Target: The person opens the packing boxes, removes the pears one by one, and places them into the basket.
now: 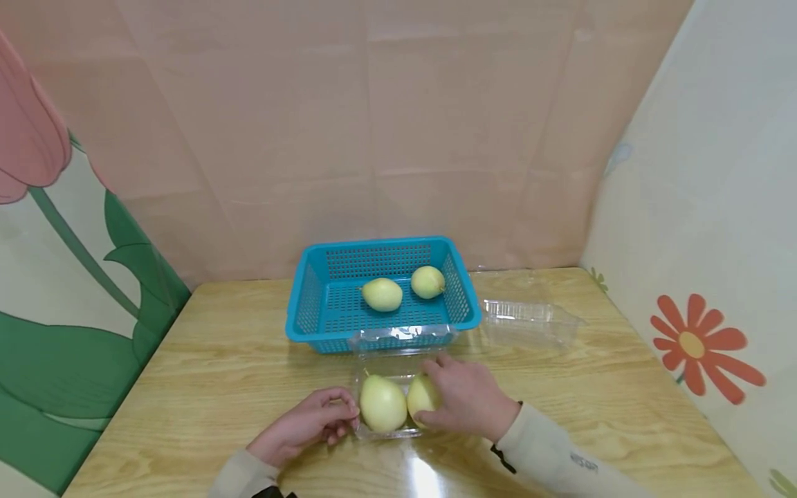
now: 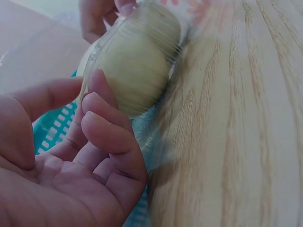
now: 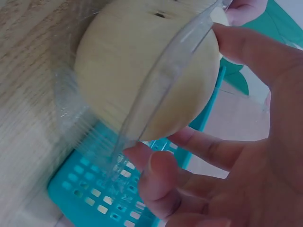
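A clear plastic clamshell box (image 1: pixel 373 436) lies with its lid (image 1: pixel 405 335) raised toward the basket. Inside it sit two yellow-green pears side by side, the left pear (image 1: pixel 382 404) and the right pear (image 1: pixel 420 398). My left hand (image 1: pixel 320 418) pinches the box's left rim between thumb and fingertips, as the left wrist view shows. From the right, my right hand (image 1: pixel 470 398) grips the right pear, thumb on the near side and fingers on the far side. In the right wrist view the box's rim (image 3: pixel 161 87) crosses in front of that pear.
A blue plastic basket (image 1: pixel 300 294) stands behind the box, holding one pear (image 1: pixel 382 295) on its side and another pear (image 1: pixel 427 282) near its right wall. To the basket's right lies another clear plastic box (image 1: pixel 529 325). A pinkish sheet (image 1: pixel 373 138) backs the wooden table (image 1: pixel 236 360).
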{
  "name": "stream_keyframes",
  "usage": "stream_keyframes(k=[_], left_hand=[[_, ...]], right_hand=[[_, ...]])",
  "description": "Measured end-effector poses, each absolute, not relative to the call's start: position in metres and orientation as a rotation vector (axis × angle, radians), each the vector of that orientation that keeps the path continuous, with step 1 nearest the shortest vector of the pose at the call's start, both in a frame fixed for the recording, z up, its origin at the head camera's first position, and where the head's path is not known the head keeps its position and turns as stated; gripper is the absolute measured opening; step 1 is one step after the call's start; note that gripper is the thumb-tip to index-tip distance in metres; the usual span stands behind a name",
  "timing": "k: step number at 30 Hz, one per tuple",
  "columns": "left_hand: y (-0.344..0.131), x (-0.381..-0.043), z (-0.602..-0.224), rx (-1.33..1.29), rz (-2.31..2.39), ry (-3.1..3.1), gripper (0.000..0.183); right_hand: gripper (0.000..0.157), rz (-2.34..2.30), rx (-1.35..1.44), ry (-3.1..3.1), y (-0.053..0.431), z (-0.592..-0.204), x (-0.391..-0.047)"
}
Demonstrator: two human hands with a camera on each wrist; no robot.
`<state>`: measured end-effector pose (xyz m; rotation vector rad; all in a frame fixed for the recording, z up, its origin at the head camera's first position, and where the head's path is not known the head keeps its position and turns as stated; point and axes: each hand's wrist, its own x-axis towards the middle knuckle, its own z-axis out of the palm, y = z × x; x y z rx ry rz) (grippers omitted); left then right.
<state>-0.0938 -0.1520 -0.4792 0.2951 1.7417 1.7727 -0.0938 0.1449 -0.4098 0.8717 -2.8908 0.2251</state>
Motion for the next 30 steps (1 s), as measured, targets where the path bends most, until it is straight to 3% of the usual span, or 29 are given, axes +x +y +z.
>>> stream_keyframes(k=[13, 22, 30], left_hand=[[-0.157, -0.091, -0.474, 0.281, 1.774, 1.735, 0.007], [-0.156, -0.099, -0.471, 0.235, 1.767, 1.804, 0.021], [-0.151, -0.103, -0.474, 0.209, 1.797, 1.829, 0.017]], right_hand=[[0.070, 0.310, 0.806, -2.977, 0.143, -0.414, -0.094], [0.073, 0.335, 0.777, -3.011, 0.141, -0.415, -0.096], [0.062, 0.402, 0.756, -3.041, 0.140, -0.418, -0.097]])
